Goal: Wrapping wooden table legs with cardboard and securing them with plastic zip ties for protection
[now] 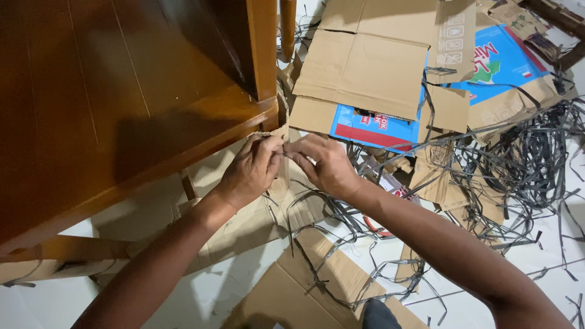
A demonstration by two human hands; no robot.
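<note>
both hands' grip, left hand (251,170) and right hand (322,163), together on cardboard strip (275,135), pinched bit hidden.

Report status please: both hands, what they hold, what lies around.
Left hand and right hand pinching cardboard strip at wooden table corner. Black strapping tangled nearby.
</note>
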